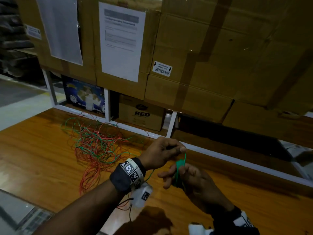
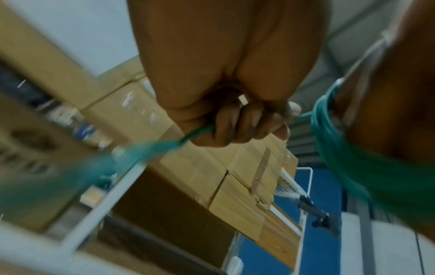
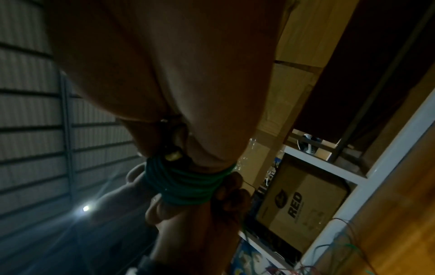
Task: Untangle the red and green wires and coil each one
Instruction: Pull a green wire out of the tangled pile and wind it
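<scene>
A loose tangle of red and green wires (image 1: 96, 143) lies on the wooden table (image 1: 42, 158), left of both hands. A green strand runs from it under my left wrist and up to the hands. My left hand (image 1: 182, 149) pinches this green wire (image 2: 197, 133) between thumb and curled fingers, just above my right hand (image 1: 177, 173). A green coil (image 1: 179, 162) of several turns is wrapped around the right hand's fingers, and the thumb holds it. The coil (image 3: 188, 184) shows as a tight band in the right wrist view. Red loops (image 1: 89, 175) trail toward the table's near edge.
A white rail (image 1: 220, 155) runs along the table's far edge. Behind it, a white shelf frame holds a cardboard box marked RED (image 1: 141, 114) and a blue printed box (image 1: 84, 95). Large cardboard cartons (image 1: 211, 56) with taped paper sheets stack above.
</scene>
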